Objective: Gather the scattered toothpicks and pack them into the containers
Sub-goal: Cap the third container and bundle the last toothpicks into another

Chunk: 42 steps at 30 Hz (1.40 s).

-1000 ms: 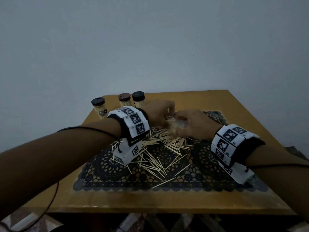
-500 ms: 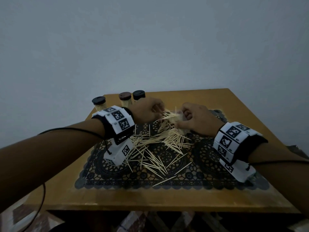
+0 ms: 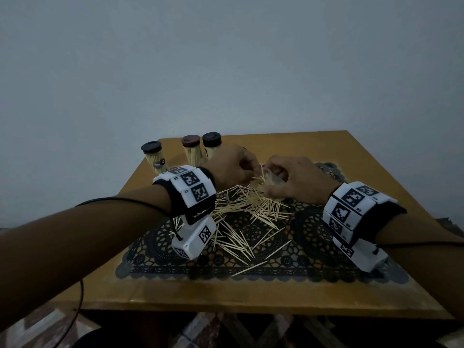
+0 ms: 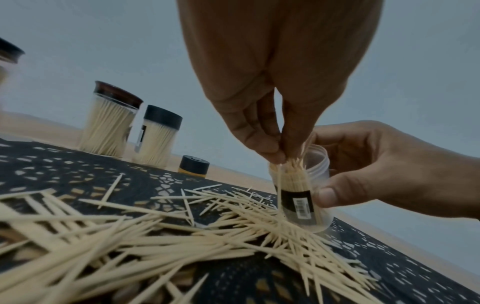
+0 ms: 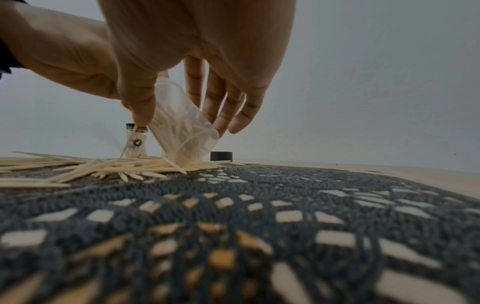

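Several loose toothpicks [image 3: 247, 222] [image 4: 182, 232] lie scattered over the dark lace mat [image 3: 311, 237]. My right hand [image 3: 288, 179] [image 5: 182, 98] holds a clear, lidless container [image 3: 272, 180] [image 4: 303, 189] [image 5: 182, 127] tilted on the mat at the far edge of the pile, thumb on one side and fingers on the other. My left hand [image 3: 241, 167] [image 4: 275, 152] pinches a small bundle of toothpicks [image 4: 291, 170] at the container's open mouth. The container is partly filled.
Three capped containers full of toothpicks [image 3: 152, 156] [image 3: 192, 150] [image 3: 212, 145] stand at the far left of the wooden table [image 3: 351, 156]. A loose black lid [image 4: 194, 165] [image 5: 221, 158] lies beyond the mat. The table's front edge is near me.
My left hand swung out to the left over the pile, then came back to the container's mouth with toothpicks pinched. The right hand kept holding the container in place.
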Each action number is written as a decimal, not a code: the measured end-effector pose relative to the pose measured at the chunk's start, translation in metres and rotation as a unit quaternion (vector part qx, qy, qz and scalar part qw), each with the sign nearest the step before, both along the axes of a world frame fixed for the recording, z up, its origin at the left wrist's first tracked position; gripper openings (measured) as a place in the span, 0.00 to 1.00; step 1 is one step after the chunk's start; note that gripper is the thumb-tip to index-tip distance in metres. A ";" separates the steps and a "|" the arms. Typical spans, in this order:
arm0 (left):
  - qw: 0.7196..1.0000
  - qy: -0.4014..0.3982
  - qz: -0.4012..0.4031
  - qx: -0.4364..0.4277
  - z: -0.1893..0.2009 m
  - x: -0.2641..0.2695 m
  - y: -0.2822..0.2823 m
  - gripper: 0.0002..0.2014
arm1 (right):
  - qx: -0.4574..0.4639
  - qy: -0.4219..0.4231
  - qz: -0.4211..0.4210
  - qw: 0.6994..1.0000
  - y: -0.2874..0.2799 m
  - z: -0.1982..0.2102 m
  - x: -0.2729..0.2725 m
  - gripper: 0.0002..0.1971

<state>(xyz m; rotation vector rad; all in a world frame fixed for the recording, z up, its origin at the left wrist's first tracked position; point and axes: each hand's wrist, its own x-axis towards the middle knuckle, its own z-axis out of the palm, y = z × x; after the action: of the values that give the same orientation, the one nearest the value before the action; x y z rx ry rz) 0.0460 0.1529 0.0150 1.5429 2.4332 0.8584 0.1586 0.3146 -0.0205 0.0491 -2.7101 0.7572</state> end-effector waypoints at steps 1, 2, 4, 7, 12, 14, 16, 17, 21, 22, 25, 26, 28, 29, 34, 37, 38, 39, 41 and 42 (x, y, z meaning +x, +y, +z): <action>1.000 0.004 -0.006 0.003 0.000 0.001 0.000 0.04 | 0.001 0.001 0.000 1.000 0.000 0.000 0.000 0.22; 1.000 0.001 -0.008 0.010 0.001 0.001 0.000 0.04 | -0.001 0.002 -0.005 1.000 0.000 0.000 0.000 0.22; 0.999 0.002 0.009 0.040 0.003 -0.002 -0.001 0.05 | 0.001 0.010 -0.022 1.000 0.002 0.000 0.000 0.21; 0.995 0.060 0.066 0.040 0.008 -0.017 -0.007 0.08 | 0.018 0.033 -0.069 0.997 0.004 0.001 0.001 0.19; 0.958 0.093 0.055 -0.265 -0.006 -0.034 -0.009 0.17 | 0.022 0.057 -0.125 0.990 0.004 0.004 0.001 0.18; 0.937 0.094 0.043 -0.334 -0.015 -0.034 -0.003 0.19 | 0.014 0.061 -0.149 0.987 0.004 0.006 0.002 0.18; 0.932 0.081 0.037 -0.351 -0.017 -0.031 0.006 0.19 | 0.010 0.059 -0.169 0.984 0.004 0.008 0.003 0.17; 0.931 0.078 0.034 -0.355 -0.017 -0.027 0.012 0.20 | 0.006 0.063 -0.176 0.982 0.005 0.008 0.003 0.17; 0.945 0.069 -0.006 -0.321 -0.015 -0.011 0.029 0.21 | -0.016 0.092 -0.211 0.973 0.010 0.006 -0.001 0.16; 0.949 0.071 -0.027 -0.307 -0.015 -0.007 0.030 0.22 | -0.019 0.095 -0.215 0.972 0.010 0.006 -0.001 0.16; 0.958 0.074 -0.070 -0.268 -0.015 0.001 0.025 0.28 | -0.023 0.103 -0.212 0.971 0.007 0.007 0.000 0.17; 0.959 0.079 -0.081 -0.260 -0.015 0.004 0.022 0.31 | -0.024 0.104 -0.210 0.972 0.007 0.008 0.001 0.18; 0.956 0.095 -0.095 -0.262 -0.016 0.009 0.018 0.36 | -0.023 0.100 -0.210 0.972 0.007 0.008 0.001 0.18; 0.953 0.105 -0.095 -0.267 -0.018 0.011 0.016 0.39 | -0.023 0.098 -0.209 0.973 0.006 0.009 0.001 0.18; 0.956 0.134 -0.046 -0.256 -0.031 0.020 0.016 0.42 | -0.027 0.091 -0.206 0.974 0.006 0.010 0.002 0.17; 0.959 0.141 -0.041 -0.241 -0.032 0.022 0.018 0.35 | -0.030 0.092 -0.201 0.975 0.004 0.010 0.003 0.16; 0.958 0.145 -0.050 -0.243 -0.031 0.021 0.017 0.33 | -0.031 0.090 -0.199 0.975 0.004 0.011 0.003 0.16; 0.956 0.148 -0.064 -0.247 -0.029 0.020 0.016 0.32 | -0.031 0.087 -0.200 0.975 0.003 0.011 0.004 0.16; 0.951 0.137 -0.094 -0.259 -0.027 0.016 0.011 0.32 | -0.029 0.084 -0.200 0.976 0.003 0.011 0.004 0.16; 0.949 0.127 -0.107 -0.266 -0.025 0.014 0.008 0.33 | -0.028 0.084 -0.198 0.976 0.003 0.010 0.004 0.16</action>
<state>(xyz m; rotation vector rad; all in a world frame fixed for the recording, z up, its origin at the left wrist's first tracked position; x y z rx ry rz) 0.0596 0.1614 -0.0103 1.7184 2.3167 -0.0491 0.1628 0.3180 -0.0102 -0.4085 -2.4245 0.6720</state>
